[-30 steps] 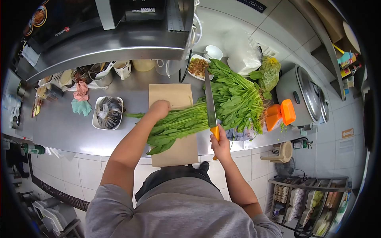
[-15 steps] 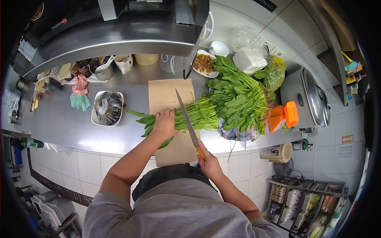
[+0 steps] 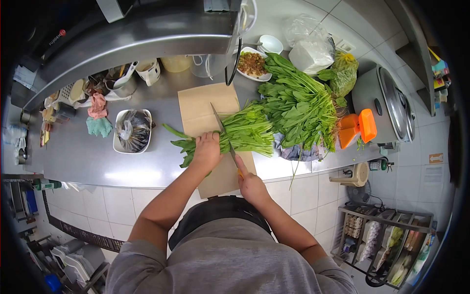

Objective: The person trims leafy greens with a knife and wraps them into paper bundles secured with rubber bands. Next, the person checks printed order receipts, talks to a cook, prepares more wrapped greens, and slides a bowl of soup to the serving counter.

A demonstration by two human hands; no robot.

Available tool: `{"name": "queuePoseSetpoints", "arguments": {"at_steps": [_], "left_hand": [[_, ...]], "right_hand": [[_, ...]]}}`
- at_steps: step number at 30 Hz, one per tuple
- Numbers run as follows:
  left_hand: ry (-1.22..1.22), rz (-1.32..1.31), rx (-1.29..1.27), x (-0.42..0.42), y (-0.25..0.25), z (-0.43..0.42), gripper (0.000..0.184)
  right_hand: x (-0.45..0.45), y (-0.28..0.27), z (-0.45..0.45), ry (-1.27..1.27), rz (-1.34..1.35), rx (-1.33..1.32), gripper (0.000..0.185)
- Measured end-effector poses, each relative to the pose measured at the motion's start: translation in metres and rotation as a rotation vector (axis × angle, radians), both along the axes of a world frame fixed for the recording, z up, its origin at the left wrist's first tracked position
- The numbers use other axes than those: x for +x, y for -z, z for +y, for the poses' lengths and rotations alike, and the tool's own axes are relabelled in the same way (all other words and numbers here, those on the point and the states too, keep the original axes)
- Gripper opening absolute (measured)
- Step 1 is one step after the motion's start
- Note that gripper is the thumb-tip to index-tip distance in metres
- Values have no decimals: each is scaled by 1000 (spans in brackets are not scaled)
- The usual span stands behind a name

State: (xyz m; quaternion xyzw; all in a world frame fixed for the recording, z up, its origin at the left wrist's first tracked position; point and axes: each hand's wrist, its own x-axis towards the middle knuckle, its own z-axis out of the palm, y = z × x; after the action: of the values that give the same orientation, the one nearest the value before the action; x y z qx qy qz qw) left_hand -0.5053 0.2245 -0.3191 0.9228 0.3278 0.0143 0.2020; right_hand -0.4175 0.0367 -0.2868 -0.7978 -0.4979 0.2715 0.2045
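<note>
Under my left hand (image 3: 207,151), a bundle of leafy greens (image 3: 248,128) is gripped and pressed across a brown cutting board (image 3: 208,108). Its leaves stick out to the left of my fingers and its pale stems point right. My right hand (image 3: 253,187) is wrapped around the yellow handle of a long kitchen knife (image 3: 217,116). The blade lies in among the stems, close beside my left fingers, with its tip toward the far side of the board. Part of the blade is hidden by the greens.
A larger heap of greens (image 3: 298,105) lies to the right, beside an orange plastic scoop (image 3: 350,129) and a big lidded pot (image 3: 379,100). To the left stands a white tub (image 3: 132,131) with a bagged dark item. A plate of chopped food (image 3: 252,64) sits behind.
The knife has moved left and down into the stems, its blade now next to my left fingers. My left hand still holds the bundle. The whole view has shifted slightly.
</note>
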Motion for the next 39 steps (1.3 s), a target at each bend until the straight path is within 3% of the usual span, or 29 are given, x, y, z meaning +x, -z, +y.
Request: {"name": "queuePoseSetpoints", "arguments": {"at_steps": [4, 6, 9, 11, 13, 14, 16, 22, 24, 26, 30, 32, 34, 37, 39], "left_hand": [[-40, -89, -62, -10, -6, 3, 57], [-103, -231, -103, -24, -10, 15, 56], [-261, -427, -271, -50, -54, 34, 55], [-330, -511, -240, -62, -77, 55, 56], [-352, -576, -222, -67, -123, 73, 54], [-355, -551, -121, -67, -144, 80, 53], [-317, -570, -87, -63, -176, 92, 52], [-201, -438, 74, -43, -192, 96, 54], [-150, -413, 64, -38, -184, 89, 55], [-128, -376, 43, -35, -183, 76, 56], [-69, -351, 9, -23, -167, 59, 56], [-48, -317, -38, -10, -169, 50, 56], [-55, -280, -73, -3, -170, 50, 56], [12, -347, -126, 19, -155, 50, 55], [71, -319, -153, 48, -148, 43, 54]], "right_hand": [[6, -1, -2, -29, -43, -9, 69], [15, -17, -7, 5, 120, 4, 67], [19, -37, -26, -20, 96, 234, 72], [16, -54, -26, -42, 90, 246, 66], [10, -58, -20, 39, 422, -58, 67], [3, -57, -11, 34, 422, -62, 67], [-24, -51, 24, 146, 871, -23, 69], [-105, 44, 131, 206, 1143, 62, 65], [-127, 67, 154, 191, 1036, 81, 64], [-139, 70, 163, 128, 440, 207, 61], [-131, 48, 153, 23, 253, 323, 57], [-92, 24, 114, -122, 411, 328, 50], [-36, 14, 60, 20, 260, 481, 48], [75, 4, -16, 533, -268, 645, 39], [129, -1, -46, 760, -499, 390, 35]]}}
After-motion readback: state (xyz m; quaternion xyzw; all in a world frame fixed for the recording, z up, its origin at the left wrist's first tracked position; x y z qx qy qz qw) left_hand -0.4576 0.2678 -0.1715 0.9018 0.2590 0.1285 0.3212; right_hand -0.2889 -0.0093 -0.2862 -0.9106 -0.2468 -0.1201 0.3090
